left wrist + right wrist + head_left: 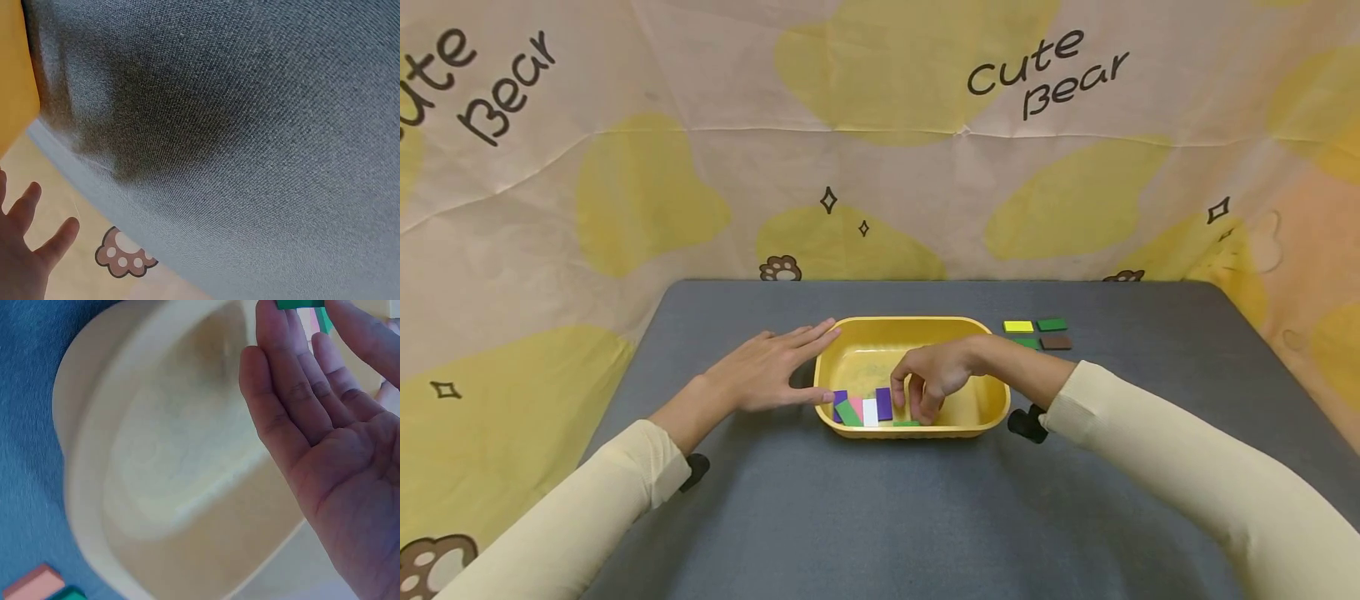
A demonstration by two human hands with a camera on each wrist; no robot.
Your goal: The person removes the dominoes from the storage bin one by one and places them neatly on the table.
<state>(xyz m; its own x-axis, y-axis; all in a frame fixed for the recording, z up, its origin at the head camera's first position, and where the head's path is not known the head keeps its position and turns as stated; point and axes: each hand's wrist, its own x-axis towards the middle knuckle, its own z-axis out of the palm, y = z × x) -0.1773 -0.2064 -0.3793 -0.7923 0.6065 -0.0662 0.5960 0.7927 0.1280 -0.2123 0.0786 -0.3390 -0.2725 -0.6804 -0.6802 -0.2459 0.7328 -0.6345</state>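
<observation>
A yellow plastic basin [865,360] sits on the dark table in the head view. My left hand [767,367] touches its left rim, fingers straight and thumb spread. Inside the basin, my right hand [934,377] reaches down and pinches a green block [300,304] between thumb and fingertips, low by the near wall. Left of those fingers lie a purple block [883,404], a white block [870,412], a pink block [856,406] and a green one [848,413] overlapping another purple block. The left wrist view catches only some left fingers [57,242] and the basin's outer side.
Behind the right forearm, on the table [880,508], lie a yellow block [1018,327], a brown block [1056,342] and two green blocks, one partly hidden by the arm. A patterned cloth [880,167] hangs behind the table's far edge.
</observation>
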